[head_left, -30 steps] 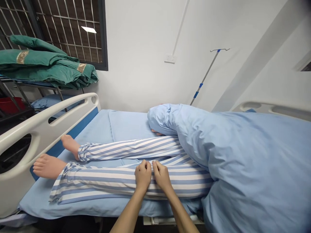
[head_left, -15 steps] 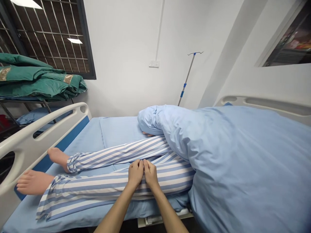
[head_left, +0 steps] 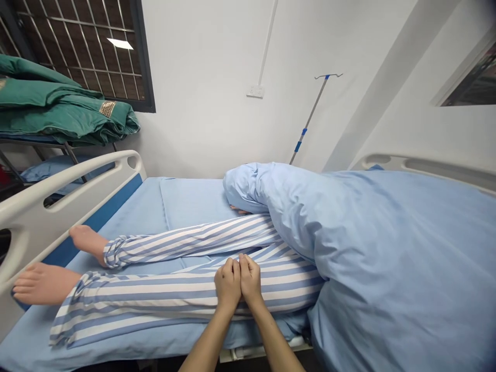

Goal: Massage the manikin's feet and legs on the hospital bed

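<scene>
My left hand (head_left: pixel 228 281) and my right hand (head_left: pixel 250 277) are side by side, touching, with fingers curled in. Both are over the near thigh of a figure lying on the bed in blue-and-white striped trousers (head_left: pixel 163 292). Nothing shows in either hand, though the undersides of the fingers are hidden. The figure's bare feet, one at the near side (head_left: pixel 48 284) and one farther back (head_left: pixel 88 243), point left. A light blue quilt (head_left: pixel 368 248), folded back to the right, covers the upper body. A few fingertips peek out under the quilt's edge.
A pale footboard (head_left: pixel 89 181) closes the bed's left end, and a headboard (head_left: pixel 437 170) rises at right. An IV pole (head_left: pixel 310 119) stands by the wall. Green folded bedding (head_left: pixel 70 108) lies on a rack beyond the footboard, below a barred window (head_left: pixel 85 46).
The view has shifted slightly. My hands have drawn closer together and sit a little farther right along the thigh, towards the quilt. The legs and quilt look the same.
</scene>
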Action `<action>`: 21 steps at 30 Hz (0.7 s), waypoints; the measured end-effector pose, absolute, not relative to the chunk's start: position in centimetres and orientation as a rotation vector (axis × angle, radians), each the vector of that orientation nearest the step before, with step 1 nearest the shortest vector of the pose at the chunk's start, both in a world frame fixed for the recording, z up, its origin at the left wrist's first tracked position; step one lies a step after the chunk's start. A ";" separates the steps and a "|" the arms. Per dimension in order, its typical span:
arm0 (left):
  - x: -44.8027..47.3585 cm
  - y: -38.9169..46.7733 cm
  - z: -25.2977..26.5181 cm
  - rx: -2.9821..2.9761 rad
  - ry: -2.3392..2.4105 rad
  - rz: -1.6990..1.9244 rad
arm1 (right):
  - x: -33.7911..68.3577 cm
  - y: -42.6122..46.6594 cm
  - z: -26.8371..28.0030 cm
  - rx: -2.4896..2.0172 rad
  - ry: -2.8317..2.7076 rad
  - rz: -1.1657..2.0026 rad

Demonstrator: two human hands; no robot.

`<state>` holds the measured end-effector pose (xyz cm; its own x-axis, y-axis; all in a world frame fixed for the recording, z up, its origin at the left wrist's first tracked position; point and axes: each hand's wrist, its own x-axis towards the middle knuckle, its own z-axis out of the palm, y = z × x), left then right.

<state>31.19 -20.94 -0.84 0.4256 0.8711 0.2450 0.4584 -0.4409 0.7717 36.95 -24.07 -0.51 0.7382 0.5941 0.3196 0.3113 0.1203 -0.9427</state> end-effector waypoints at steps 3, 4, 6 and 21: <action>31.1 -20.9 -0.6 2.084 1.134 0.844 | 36.9 -24.0 -0.5 -1.496 -0.784 0.255; 31.1 -20.9 -0.6 2.087 1.137 0.841 | 37.0 -23.9 -0.4 -1.504 -0.791 0.263; 31.0 -20.9 -0.4 2.087 1.151 0.839 | 37.2 -24.0 0.1 -1.531 -0.828 0.299; 31.1 -20.8 0.0 1.978 1.152 0.817 | 39.6 -25.3 0.1 -1.837 -1.191 0.070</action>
